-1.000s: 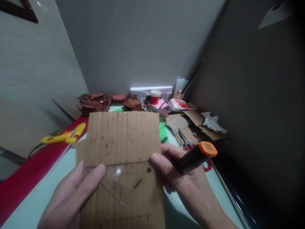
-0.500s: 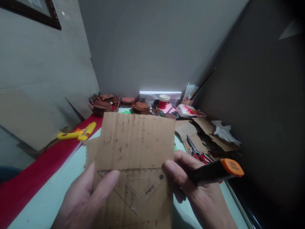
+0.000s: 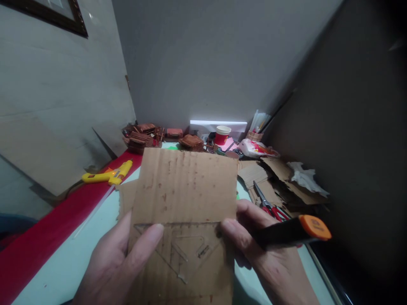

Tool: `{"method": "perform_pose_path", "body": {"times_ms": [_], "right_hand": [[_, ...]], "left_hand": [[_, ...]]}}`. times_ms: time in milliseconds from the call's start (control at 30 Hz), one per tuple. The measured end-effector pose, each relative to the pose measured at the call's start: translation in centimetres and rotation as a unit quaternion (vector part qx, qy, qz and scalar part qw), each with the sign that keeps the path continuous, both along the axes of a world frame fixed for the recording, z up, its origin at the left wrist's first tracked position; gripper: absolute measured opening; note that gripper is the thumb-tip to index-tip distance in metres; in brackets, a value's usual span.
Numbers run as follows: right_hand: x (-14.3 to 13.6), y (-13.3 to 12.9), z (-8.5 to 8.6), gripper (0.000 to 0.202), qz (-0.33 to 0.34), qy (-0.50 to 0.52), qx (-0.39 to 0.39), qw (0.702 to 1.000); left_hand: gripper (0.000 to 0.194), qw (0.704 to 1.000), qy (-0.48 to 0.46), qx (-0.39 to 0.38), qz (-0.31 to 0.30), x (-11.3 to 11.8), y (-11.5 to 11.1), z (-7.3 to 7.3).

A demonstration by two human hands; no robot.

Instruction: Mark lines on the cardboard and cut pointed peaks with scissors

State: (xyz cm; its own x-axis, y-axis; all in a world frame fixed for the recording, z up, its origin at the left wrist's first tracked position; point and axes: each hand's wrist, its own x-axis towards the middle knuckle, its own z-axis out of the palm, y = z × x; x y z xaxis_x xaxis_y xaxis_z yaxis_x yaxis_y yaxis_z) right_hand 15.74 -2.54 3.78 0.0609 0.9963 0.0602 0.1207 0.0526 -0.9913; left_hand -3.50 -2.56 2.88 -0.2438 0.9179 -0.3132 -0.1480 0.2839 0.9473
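A brown cardboard piece point(image 3: 187, 186) is held up in front of me, with a clear triangular set square point(image 3: 178, 254) lying flat against its lower half. The set square's long straight edge runs across the card. My left hand point(image 3: 124, 258) grips the card's left side, thumb pressing on the set square's left corner. On the right side, my right hand point(image 3: 254, 241) pinches the card and the set square's other corner. A thick black tool with an orange end point(image 3: 295, 231) is tucked in that same hand; its working tip is hidden, so its kind is unclear.
A yellow glue gun point(image 3: 111, 173) lies at left on red cloth point(image 3: 54, 228). Red-handled scissors point(image 3: 267, 203) and cardboard scraps point(image 3: 280, 169) are at right. Brown crafted pieces point(image 3: 143, 137), a red paper cup point(image 3: 222, 134) and a plastic packet point(image 3: 256, 148) stand along the back.
The whole view has shifted a little, so everything appears slightly further right. Both hands keep their hold on the card and set square; the right thumb now covers more of the set square's round hole.
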Motion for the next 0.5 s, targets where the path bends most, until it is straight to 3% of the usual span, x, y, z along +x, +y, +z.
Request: {"method": "perform_pose_path", "body": {"times_ms": [300, 500], "right_hand": [[-0.2, -0.1, 0.4, 0.032, -0.026, -0.028, 0.006, 0.999], [-0.6, 0.2, 0.2, 0.029, -0.099, -0.004, -0.005, 0.995]], "left_hand": [[0.072, 0.996, -0.041, 0.027, -0.069, -0.6, 0.1, -0.1], [0.078, 0.991, -0.103, 0.004, -0.081, -1.1, 0.4, -0.4]]}}
